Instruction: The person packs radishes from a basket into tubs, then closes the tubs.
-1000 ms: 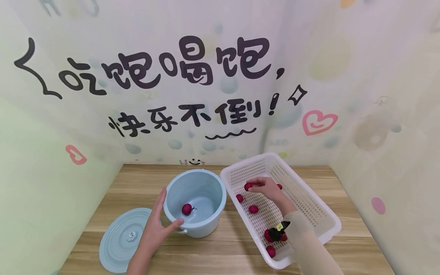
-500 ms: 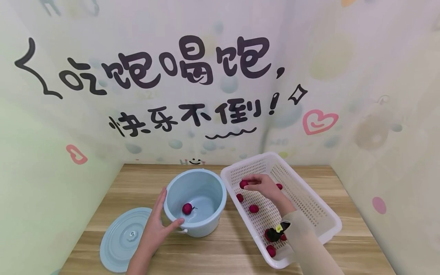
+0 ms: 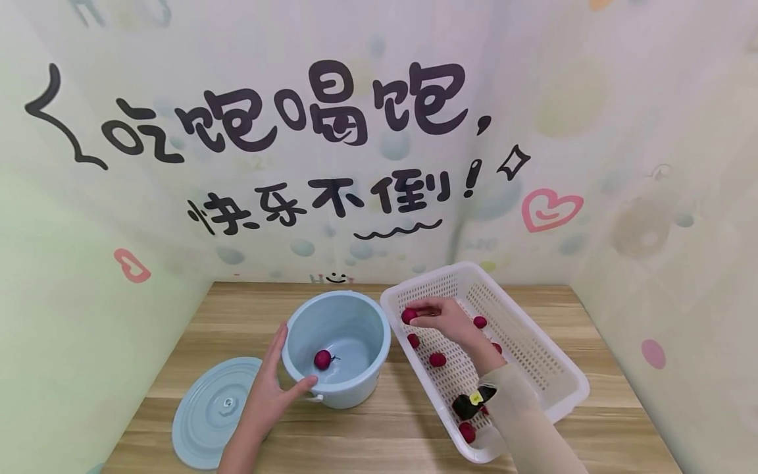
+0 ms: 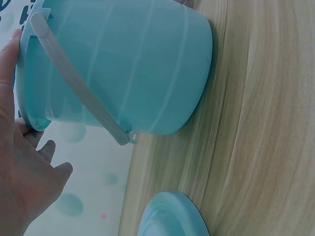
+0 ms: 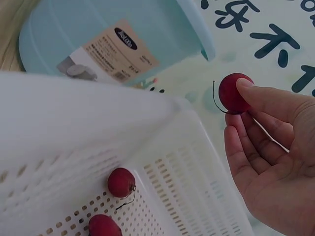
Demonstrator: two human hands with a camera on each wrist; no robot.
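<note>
R hand [image 3: 444,319] pinching red fruit [image 3: 409,316] thumb vs fingertips; vs 1s ago it's moved L, now nr left rim of basket [image 3: 497,313], so closer to bucket [image 3: 352,394]. L hand [image 3: 277,394] spread, touching bucket rim. 1 loose fruit [image 3: 322,359] in bucket.

Wall [image 3: 379,155] has big black Chinese text: top line [image 3: 331,105] reads 吃饱喝饱, and second line [image 3: 336,191] reads 快乐不倒! Lower down, a smiley [image 3: 335,280] with a small H beside it. Bucket [image 5: 98,29] carries a label [image 5: 123,56] with a black oval logo [image 5: 126,39], too blurred to read for sure. Fine print illegible.
</note>
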